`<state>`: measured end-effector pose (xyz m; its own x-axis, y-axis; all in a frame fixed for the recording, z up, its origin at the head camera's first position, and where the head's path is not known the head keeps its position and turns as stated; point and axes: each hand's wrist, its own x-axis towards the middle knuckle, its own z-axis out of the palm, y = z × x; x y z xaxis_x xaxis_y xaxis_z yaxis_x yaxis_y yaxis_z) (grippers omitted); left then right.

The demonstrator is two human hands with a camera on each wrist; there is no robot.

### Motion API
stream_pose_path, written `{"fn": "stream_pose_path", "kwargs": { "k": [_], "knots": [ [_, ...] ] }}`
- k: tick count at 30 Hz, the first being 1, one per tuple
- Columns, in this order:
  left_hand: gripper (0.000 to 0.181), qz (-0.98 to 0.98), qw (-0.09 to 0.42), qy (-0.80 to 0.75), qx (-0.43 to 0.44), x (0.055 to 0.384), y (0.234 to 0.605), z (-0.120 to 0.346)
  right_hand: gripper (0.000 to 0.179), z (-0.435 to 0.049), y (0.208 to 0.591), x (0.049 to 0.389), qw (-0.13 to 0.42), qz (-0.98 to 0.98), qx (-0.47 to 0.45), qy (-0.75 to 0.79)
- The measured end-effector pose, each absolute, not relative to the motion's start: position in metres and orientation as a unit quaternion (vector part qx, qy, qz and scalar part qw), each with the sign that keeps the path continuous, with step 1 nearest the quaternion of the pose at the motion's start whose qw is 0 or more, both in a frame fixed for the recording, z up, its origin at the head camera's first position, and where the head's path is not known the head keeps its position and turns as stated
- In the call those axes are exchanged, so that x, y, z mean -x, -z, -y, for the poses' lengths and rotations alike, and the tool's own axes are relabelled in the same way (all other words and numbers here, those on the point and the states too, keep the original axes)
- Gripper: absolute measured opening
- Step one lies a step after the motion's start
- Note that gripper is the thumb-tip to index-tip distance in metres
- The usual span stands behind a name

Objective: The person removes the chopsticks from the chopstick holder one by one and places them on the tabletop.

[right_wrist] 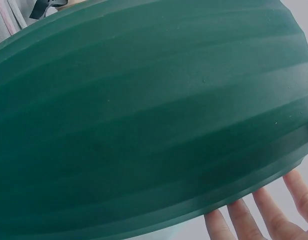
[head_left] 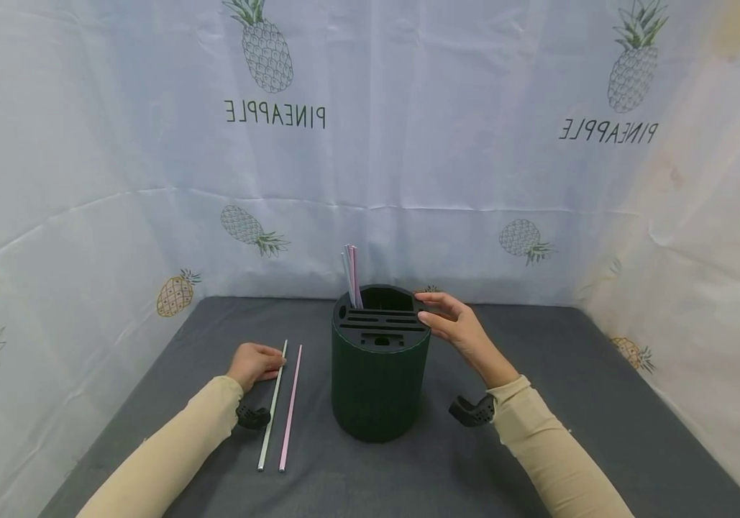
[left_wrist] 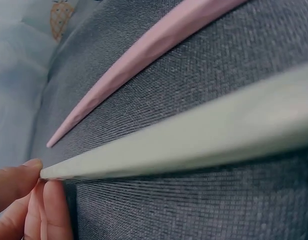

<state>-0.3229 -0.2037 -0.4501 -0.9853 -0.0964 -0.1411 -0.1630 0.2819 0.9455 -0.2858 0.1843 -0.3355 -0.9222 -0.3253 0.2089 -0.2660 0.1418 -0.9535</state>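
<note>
My left hand [head_left: 254,364] pinches a pale green chopstick [head_left: 272,417] near its thin far end. In the left wrist view, thumb and fingers meet on the tip of that green chopstick [left_wrist: 159,147]. Beside it, to the right, a pink chopstick [head_left: 291,409] lies on the cloth, untouched. A dark green round utensil holder [head_left: 379,388] with a slotted black top stands upright. At its upper right edge my right hand [head_left: 457,327] rests, fingers spread. Fairly straight fingers [right_wrist: 274,215] touch the side of the holder in the right wrist view.
Several chopsticks [head_left: 351,277] stand in the holder's back left opening. Dark grey cloth [head_left: 214,475] covers the table. A white curtain [head_left: 408,158] with pineapple prints hangs behind and at both sides. Each wrist wears a black strap-like device [head_left: 472,411].
</note>
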Motion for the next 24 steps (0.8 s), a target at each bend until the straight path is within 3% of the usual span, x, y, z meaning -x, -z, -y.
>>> {"fn": "stream_pose_path", "kwargs": {
  "k": [24],
  "knots": [
    [0.021,-0.853,0.007,-0.514,0.094,0.3256,0.4534,0.1947,0.048,-0.1840,0.3344,0.2853,0.023,-0.755,0.201,0.623]
  ]
}}
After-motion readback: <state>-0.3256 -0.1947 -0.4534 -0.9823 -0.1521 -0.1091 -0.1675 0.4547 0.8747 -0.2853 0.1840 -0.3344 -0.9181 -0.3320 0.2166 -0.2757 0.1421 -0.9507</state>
